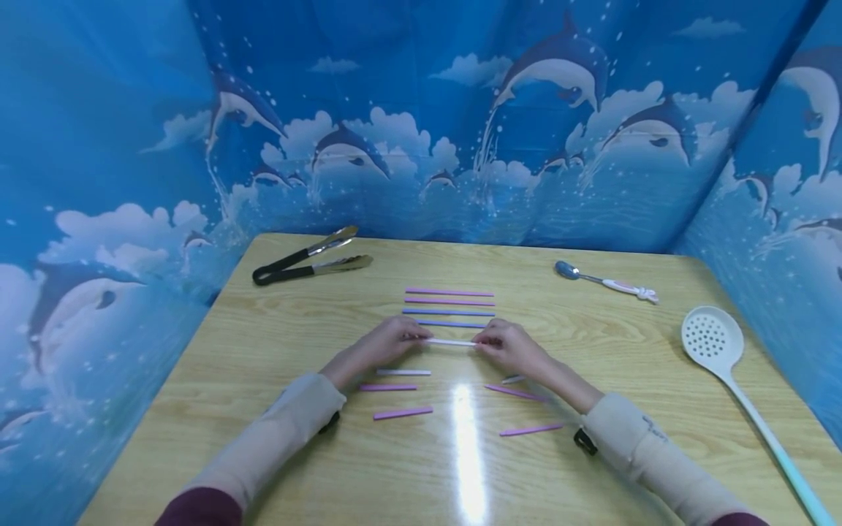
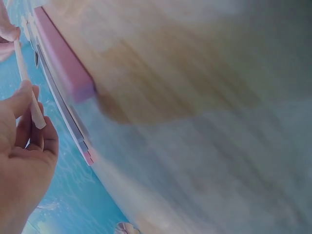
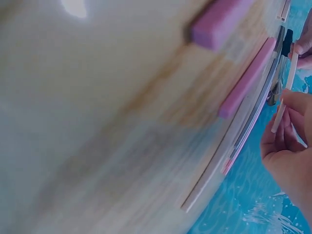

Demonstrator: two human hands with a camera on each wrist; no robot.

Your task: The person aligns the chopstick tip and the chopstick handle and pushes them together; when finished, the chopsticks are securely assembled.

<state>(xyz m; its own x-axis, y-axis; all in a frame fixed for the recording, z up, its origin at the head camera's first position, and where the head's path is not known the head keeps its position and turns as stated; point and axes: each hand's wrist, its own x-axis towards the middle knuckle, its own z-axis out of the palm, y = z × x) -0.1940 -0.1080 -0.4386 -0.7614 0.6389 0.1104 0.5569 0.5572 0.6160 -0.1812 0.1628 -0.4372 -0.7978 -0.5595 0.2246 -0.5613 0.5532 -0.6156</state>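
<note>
My left hand and right hand pinch a thin white stick at its two ends, thumbs against fingers. The stick lies crosswise over the middle of the table. Just beyond it, two blue sticks and two pinkish-purple sticks form parallel rows. In the left wrist view one end of the white stick pokes out past my fingers. Its other end shows likewise past my right fingers in the right wrist view.
Shorter-looking sticks lie nearer me: a pale one and purple ones at left, a pale one and purple ones at right. Black-handled tongs, a spoon and a skimmer lie around the wooden table.
</note>
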